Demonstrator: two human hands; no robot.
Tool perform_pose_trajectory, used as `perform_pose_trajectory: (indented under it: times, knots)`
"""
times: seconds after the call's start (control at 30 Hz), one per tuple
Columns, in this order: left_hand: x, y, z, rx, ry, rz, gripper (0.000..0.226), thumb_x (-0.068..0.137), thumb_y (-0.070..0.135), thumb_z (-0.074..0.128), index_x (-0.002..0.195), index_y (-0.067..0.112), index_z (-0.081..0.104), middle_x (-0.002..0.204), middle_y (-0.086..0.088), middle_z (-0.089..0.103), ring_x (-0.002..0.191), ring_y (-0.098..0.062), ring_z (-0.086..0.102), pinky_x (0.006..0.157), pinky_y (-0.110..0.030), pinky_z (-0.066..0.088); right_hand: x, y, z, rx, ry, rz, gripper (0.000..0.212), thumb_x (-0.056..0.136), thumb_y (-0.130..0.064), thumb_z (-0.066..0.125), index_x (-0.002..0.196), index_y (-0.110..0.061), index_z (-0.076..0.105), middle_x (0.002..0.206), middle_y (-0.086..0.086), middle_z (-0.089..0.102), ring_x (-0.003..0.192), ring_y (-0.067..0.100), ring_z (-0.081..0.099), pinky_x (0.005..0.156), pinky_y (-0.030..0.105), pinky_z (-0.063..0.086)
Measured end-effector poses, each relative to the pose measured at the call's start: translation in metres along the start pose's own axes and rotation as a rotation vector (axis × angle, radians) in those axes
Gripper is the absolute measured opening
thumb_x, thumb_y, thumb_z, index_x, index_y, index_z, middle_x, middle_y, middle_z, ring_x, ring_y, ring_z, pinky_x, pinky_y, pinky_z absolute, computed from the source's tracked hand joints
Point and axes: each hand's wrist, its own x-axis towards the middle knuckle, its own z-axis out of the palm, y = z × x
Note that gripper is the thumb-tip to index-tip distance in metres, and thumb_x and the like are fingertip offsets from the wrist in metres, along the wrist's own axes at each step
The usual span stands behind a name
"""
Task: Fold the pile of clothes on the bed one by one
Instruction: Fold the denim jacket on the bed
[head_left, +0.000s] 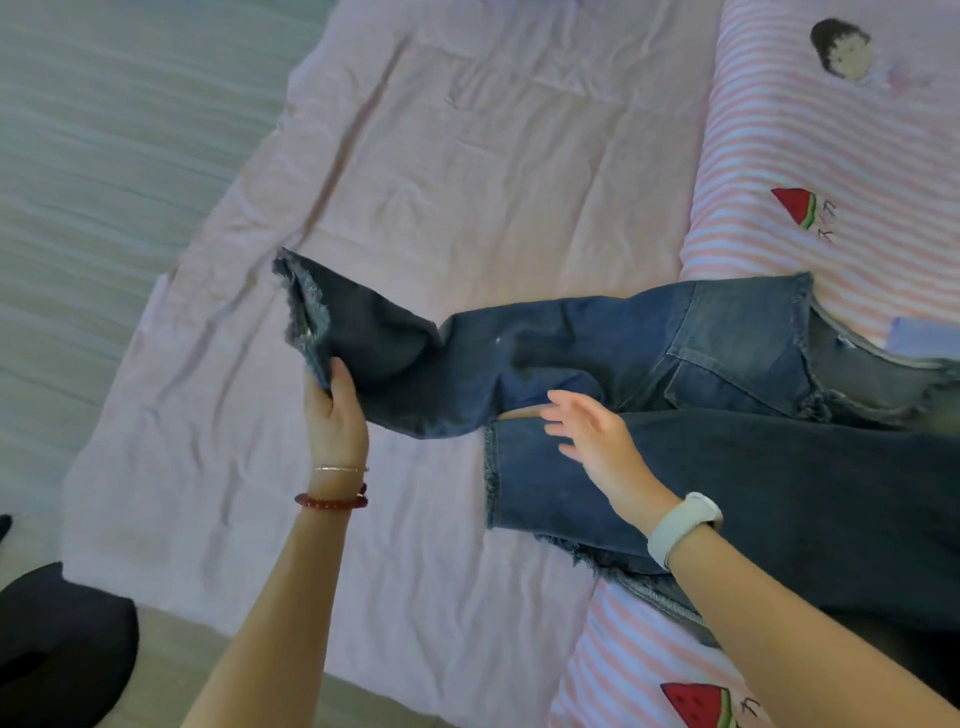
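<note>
Dark blue jeans with frayed hems lie across the pink sheet of the bed. One leg stretches left, and my left hand grips its frayed hem, lifting that end off the sheet. The other leg lies flat nearer to me. My right hand hovers over this nearer leg with its fingers spread and straight, holding nothing. The waist end of the jeans runs out of view at the right edge.
A pink-and-white striped quilt with watermelon prints lies along the right side. A light blue piece shows beside the jeans at far right. A dark object sits at the lower left by the bed's edge, over a pale floor.
</note>
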Motion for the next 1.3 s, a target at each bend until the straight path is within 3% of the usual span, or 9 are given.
perform_pose_trajectory:
  times: [0.1,0.23,0.33,0.43,0.6,0.8,0.97,1.1,1.3]
  knots:
    - [-0.062,0.023,0.025,0.092,-0.395,0.313,0.034,0.092,0.015,0.037,0.115,-0.003,0.054,0.109,-0.013,0.059,0.096,-0.009,0.052,0.086,-0.002,0.036,-0.028,-0.019,-0.026,0.466,0.007,0.116,0.040,0.094,-0.044,0.041,0.126,-0.022,0.046,0.119,0.005,0.063,0.109,0.021,0.060,0.093,0.042,0.048]
    - [-0.124,0.008,0.065,0.442,-0.919,0.739,0.045,0.082,0.013,0.037,0.125,0.024,0.044,0.123,-0.009,0.060,0.114,-0.025,0.052,0.103,-0.032,0.040,-0.070,-0.026,-0.077,0.769,0.040,0.141,0.070,0.076,-0.059,0.041,0.130,-0.015,0.046,0.122,0.010,0.062,0.112,0.029,0.060,0.094,0.050,0.047]
    - [-0.160,0.002,0.090,0.676,-1.068,0.819,0.046,0.081,0.022,0.034,0.125,0.028,0.047,0.118,-0.006,0.065,0.105,-0.032,0.062,0.085,-0.050,0.052,-0.091,-0.018,-0.104,0.642,0.030,0.232,0.059,0.083,-0.054,0.045,0.118,-0.008,0.058,0.114,0.012,0.067,0.107,0.027,0.063,0.093,0.046,0.050]
    - [-0.175,-0.001,0.102,0.808,-1.125,0.926,0.044,0.083,0.028,0.033,0.121,0.028,0.054,0.112,-0.002,0.068,0.098,-0.028,0.066,0.076,-0.047,0.055,-0.091,0.007,-0.114,0.290,0.270,0.315,0.039,0.088,-0.033,0.062,0.115,-0.005,0.060,0.110,0.013,0.068,0.098,0.029,0.065,0.091,0.047,0.051]
    - [-0.188,-0.005,0.106,0.984,-1.018,0.917,0.046,0.083,0.040,0.034,0.127,0.028,0.040,0.119,0.000,0.064,0.106,-0.024,0.064,0.084,-0.048,0.051,-0.096,0.019,-0.120,0.022,0.617,0.159,0.024,0.097,-0.018,0.048,0.094,0.003,0.059,0.080,0.012,0.054,0.073,0.022,0.050,0.066,0.030,0.040]
    - [-0.181,0.017,0.136,1.049,-0.891,0.851,0.079,0.068,0.031,0.081,0.136,0.017,0.044,0.134,-0.019,0.051,0.120,-0.042,0.051,0.092,-0.065,0.035,-0.151,0.002,-0.166,0.027,1.001,-0.167,0.027,0.099,-0.013,0.040,0.115,0.005,0.053,0.097,0.002,0.051,0.092,0.014,0.046,0.074,0.010,0.032]
    - [-0.202,0.027,0.173,0.972,-0.998,0.855,0.064,0.092,0.044,0.045,0.148,0.025,0.019,0.156,-0.009,0.013,0.144,-0.033,0.010,0.114,-0.052,0.005,-0.200,0.052,-0.222,0.173,1.304,-0.088,0.030,0.099,-0.020,0.041,0.113,0.004,0.055,0.107,0.007,0.056,0.099,0.021,0.051,0.084,0.023,0.039]
    - [-0.216,0.013,0.196,1.105,-1.077,0.820,0.062,0.096,0.046,0.035,0.148,0.029,0.007,0.158,-0.004,0.000,0.144,-0.028,-0.002,0.115,-0.048,0.004,-0.222,0.119,-0.245,0.225,1.296,0.090,0.031,0.100,-0.024,0.038,0.108,0.001,0.055,0.097,0.010,0.053,0.092,0.023,0.049,0.077,0.030,0.035]
    - [-0.221,-0.019,0.200,1.222,-1.084,0.815,0.059,0.095,0.043,0.040,0.147,0.028,0.019,0.157,-0.002,0.006,0.144,-0.027,0.000,0.116,-0.045,0.002,-0.221,0.195,-0.240,0.086,1.115,0.377,0.040,0.100,-0.029,0.038,0.105,0.007,0.056,0.104,0.026,0.060,0.095,0.038,0.054,0.073,0.036,0.038]
